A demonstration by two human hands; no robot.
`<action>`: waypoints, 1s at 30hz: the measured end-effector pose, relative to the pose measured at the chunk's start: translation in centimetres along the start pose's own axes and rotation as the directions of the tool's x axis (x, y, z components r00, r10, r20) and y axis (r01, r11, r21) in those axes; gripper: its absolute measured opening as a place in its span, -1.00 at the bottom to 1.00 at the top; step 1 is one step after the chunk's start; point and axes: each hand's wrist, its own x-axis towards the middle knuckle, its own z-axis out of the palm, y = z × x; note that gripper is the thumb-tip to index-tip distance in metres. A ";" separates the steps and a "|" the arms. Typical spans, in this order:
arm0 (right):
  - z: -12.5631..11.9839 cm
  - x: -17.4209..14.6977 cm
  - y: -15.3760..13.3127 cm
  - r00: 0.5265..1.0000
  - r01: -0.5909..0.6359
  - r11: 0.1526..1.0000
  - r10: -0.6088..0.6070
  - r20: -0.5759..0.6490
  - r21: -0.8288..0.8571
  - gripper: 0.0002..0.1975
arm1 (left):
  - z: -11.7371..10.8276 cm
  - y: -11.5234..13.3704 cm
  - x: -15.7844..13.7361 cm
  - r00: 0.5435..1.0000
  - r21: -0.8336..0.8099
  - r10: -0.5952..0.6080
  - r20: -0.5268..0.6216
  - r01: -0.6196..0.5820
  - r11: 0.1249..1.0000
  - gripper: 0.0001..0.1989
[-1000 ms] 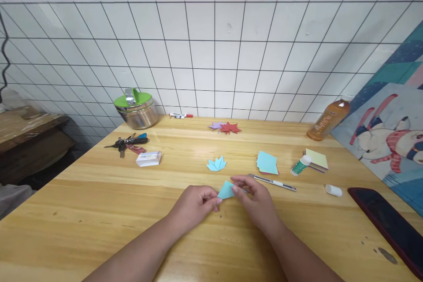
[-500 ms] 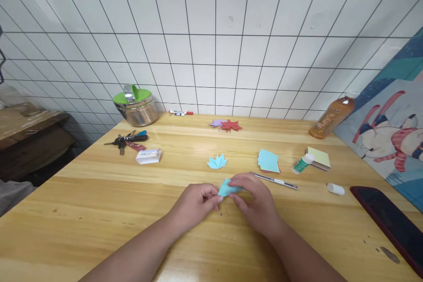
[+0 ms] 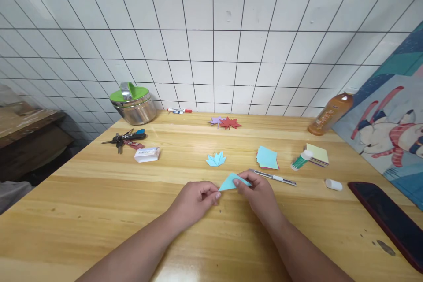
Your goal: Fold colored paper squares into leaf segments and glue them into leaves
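Note:
Between my two hands is a light blue sheet of origami paper (image 3: pixel 228 182), folded into a triangle with its peak pointing away from me. My left hand (image 3: pixel 197 198) pinches its left corner between thumb and fingertips. On the right side, my right hand (image 3: pixel 259 191) grips the paper, thumb on the near face and fingers behind. Just beyond lies a folded light blue paper leaf (image 3: pixel 216 159) with several points. A stack of square paper (image 3: pixel 267 157), light blue on top, is to the right, and a utility knife (image 3: pixel 274 177) lies near my right hand.
Farther back lie a red paper leaf (image 3: pixel 230 123) and a purple one (image 3: pixel 216 120). A glue stick (image 3: pixel 301 160), its white cap (image 3: pixel 333 184), a phone (image 3: pixel 386 220) and a bottle (image 3: pixel 332 113) stand or lie right. Keys (image 3: pixel 124 139), a white box (image 3: pixel 147 154) and a green-lidded pot (image 3: pixel 134 105) are left.
My right hand has shifted its grip, with the thumb now on the paper's near face. The paper shows more of its triangular shape. My left hand stays at the left corner.

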 end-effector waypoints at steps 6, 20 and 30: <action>-0.6 0.4 0.4 0.998 -0.023 0.996 0.029 -0.062 0.090 -0.77 | -0.1 -0.1 0.2 0.997 -0.130 -0.049 -0.055 0.041 0.991 -0.76; 0.2 -0.4 0.3 0.985 0.172 0.977 -0.170 0.034 -0.126 -0.85 | 0.1 -0.4 0.6 0.980 -0.505 -0.139 0.140 0.191 0.842 -0.63; 0.5 -0.4 0.3 0.981 0.191 0.961 -0.182 0.063 -0.201 -0.94 | 0.6 0.0 0.4 0.994 -0.353 -0.088 0.063 0.105 0.930 -0.77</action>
